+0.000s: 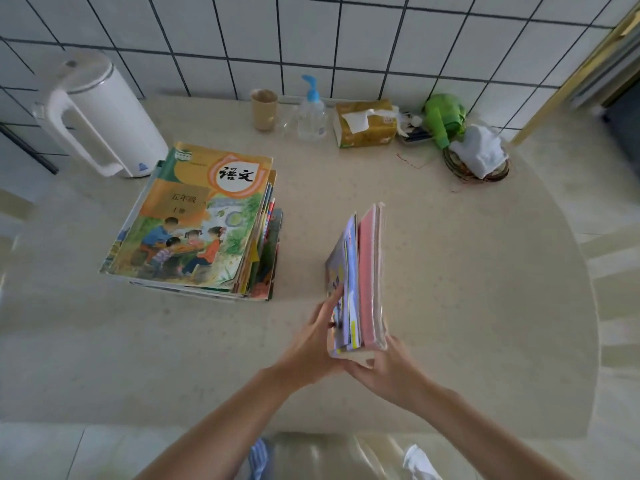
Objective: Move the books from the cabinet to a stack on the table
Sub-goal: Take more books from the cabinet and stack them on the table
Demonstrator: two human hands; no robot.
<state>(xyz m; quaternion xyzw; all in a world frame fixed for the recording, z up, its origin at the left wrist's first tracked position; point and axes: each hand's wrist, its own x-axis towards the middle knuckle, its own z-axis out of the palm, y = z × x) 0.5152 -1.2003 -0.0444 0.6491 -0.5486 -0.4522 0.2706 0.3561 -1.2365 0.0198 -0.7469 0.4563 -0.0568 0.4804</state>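
Note:
A stack of several books (194,223) lies on the beige table (450,306) at the left, topped by an orange and green textbook showing children at a table. To its right, a bundle of thin books (360,278) is held on edge above the table, with a blue-purple cover on the left and a pink one on the right. My left hand (311,351) presses the bundle's left side near the bottom. My right hand (388,368) cups its bottom right corner. Both hands grip the bundle together.
A white kettle (100,116) stands behind the stack at the left. Along the tiled wall sit a beige cup (265,109), a pump bottle (311,112), a tissue box (365,124), a green object (445,116) and a white cloth on a coaster (479,155).

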